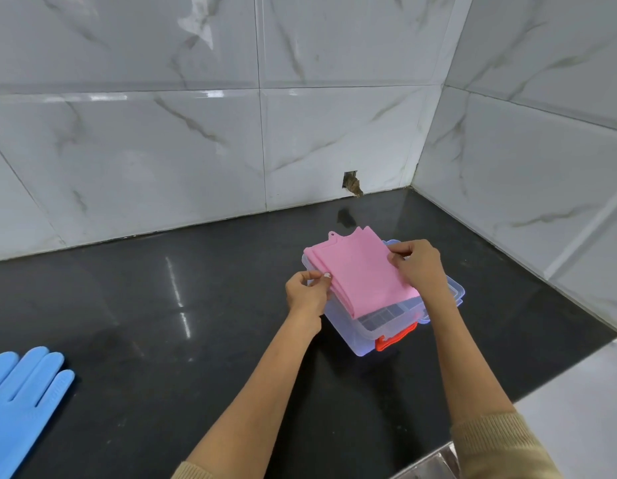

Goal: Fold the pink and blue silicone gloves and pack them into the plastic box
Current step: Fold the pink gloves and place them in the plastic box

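Folded pink glove held over the box.

A blue glove (23, 399) was laid flat at the far left of the black desk (162, 305), well apart from the rest. The left hand (307, 292) was pinched on the near-left edge of the folded pink glove (359, 271), which was held over the open clear box (366, 340); its far-right edge was gripped by the right hand (417, 267). A red latch (393, 338) was seen on the box's near side.
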